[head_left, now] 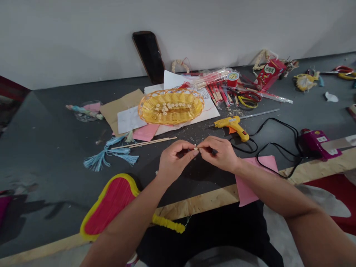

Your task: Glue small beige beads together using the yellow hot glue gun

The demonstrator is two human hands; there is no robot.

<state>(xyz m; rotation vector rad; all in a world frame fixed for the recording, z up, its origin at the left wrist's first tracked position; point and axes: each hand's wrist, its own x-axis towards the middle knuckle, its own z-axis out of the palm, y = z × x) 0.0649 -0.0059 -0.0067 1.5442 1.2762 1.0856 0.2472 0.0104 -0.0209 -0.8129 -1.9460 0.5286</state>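
My left hand (178,157) and my right hand (218,152) meet over the dark table, each with thumb and fingers closed in a pinch. Between the fingertips is a small cream-coloured piece (195,148), too small to make out its kind. Beyond the hands, a yellow woven basket (144,111) with an orange rim holds several small, knobbly cream pieces (164,109). A yellow hot glue gun (235,127) lies just past my right hand. Two thin wooden sticks (150,142) and light-blue tassels (104,155) are to the left of my left hand.
A red fan-shaped piece (111,205) with yellow edging lies under my left forearm. Pink paper (257,178) hangs over the table edge beneath my right forearm. A black cord (274,144) curls near a purple box (319,144). Scissors (250,99) and a phone (150,55) stay farther back.
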